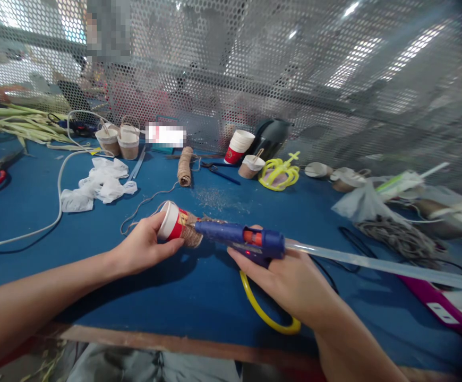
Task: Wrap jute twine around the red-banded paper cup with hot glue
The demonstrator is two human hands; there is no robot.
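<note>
Left hand (145,249): fingers closed round the rim end of a red-and-white paper cup (172,222). The cup lies on its side just above the blue table (199,297), its base end wound in twine (193,233). I judge the sideways hold keeps the wrapped wall facing the nozzle and my fingers away from it.

Right hand (290,278): closed on the grip of a blue glue gun (239,236), right of the cup. The nozzle touches the twine band, or is as near as I can tell. A clear glue stick (374,262) runs out the back, pointing away from the cup. A yellow cord (265,313) loops down towards the near table edge (155,342).

A loose string (147,201) trails from the cup, back and to the left.

Beyond the cup: a twine spool (185,165), a stack of cups (239,146) and a yellow crown (279,172), with a mesh screen (255,69) closing the far side.
Left of the cup: crumpled white plastic (99,183) and a white cable (59,196), well apart from it.
Right of the cup, past the gun: a pink case (438,300) under the stick's far end.

Open room: bare blue surface below and before the cup, up to the near edge. The right side is crowded.
</note>
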